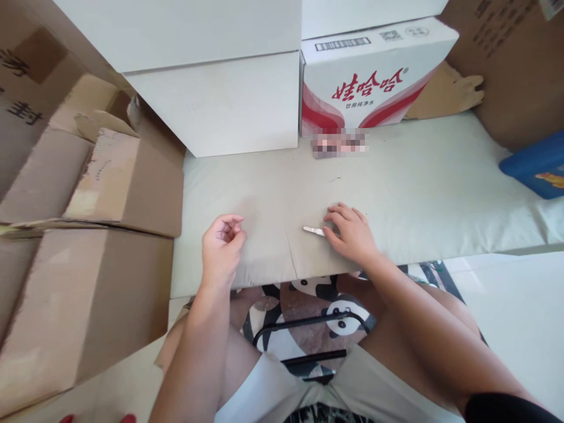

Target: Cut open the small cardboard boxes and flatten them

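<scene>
My right hand [350, 232] lies palm down on a pale grey-green cloth-covered surface [418, 188], its fingers resting on a small flat silvery object [314, 230] whose tip sticks out to the left; what the object is I cannot tell. My left hand [222, 247] rests on its side about a hand's width to the left, fingers curled loosely inward, holding nothing that shows.
Two white boxes [220, 100] and a white carton with red print [370, 76] stand at the back. Brown cardboard boxes [88, 235] are stacked at the left, more cardboard [515, 64] at the back right. A blue box [535, 164] sits at the right edge. A panda-print stool [308, 311] is below.
</scene>
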`<state>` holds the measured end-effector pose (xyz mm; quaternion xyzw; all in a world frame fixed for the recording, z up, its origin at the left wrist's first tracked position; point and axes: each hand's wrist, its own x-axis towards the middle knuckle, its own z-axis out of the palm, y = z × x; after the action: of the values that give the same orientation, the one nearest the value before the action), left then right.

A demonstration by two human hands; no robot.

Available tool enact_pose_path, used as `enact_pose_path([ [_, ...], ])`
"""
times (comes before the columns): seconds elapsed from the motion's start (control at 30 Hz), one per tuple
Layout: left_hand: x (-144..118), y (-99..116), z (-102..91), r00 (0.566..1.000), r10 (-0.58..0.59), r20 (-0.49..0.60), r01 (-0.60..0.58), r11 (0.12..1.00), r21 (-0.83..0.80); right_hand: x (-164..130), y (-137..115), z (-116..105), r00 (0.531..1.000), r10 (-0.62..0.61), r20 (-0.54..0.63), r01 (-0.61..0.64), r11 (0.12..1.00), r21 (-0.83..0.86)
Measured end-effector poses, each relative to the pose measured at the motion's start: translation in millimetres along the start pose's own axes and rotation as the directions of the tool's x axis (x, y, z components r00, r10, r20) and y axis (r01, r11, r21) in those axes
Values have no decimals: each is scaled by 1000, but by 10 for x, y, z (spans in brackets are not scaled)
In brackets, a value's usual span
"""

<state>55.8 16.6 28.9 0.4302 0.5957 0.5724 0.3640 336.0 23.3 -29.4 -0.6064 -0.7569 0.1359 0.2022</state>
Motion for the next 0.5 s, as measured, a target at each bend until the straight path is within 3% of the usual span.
enact_pose_path([
  [0.17, -136, 389, -231, 959, 266, -101, -252, 958, 134, -3, 33, -12, 1000, -6, 21, 5, 1000, 13],
  [0.33, -451, 840, -694, 864, 473, -176, -381, 839, 388, -2, 42, -33, 998, 13, 62, -17, 998, 55],
  [0.4, -615, 974, -975, 815, 527, -241, -297, 737, 606, -13, 37, -38, 996, 5, 90, -11, 998, 64],
  [0.5, -825, 1064, -1431, 859, 430, -276, 14, 520, 854, -48, 45, -38, 993, -16, 118, 8, 998, 67],
])
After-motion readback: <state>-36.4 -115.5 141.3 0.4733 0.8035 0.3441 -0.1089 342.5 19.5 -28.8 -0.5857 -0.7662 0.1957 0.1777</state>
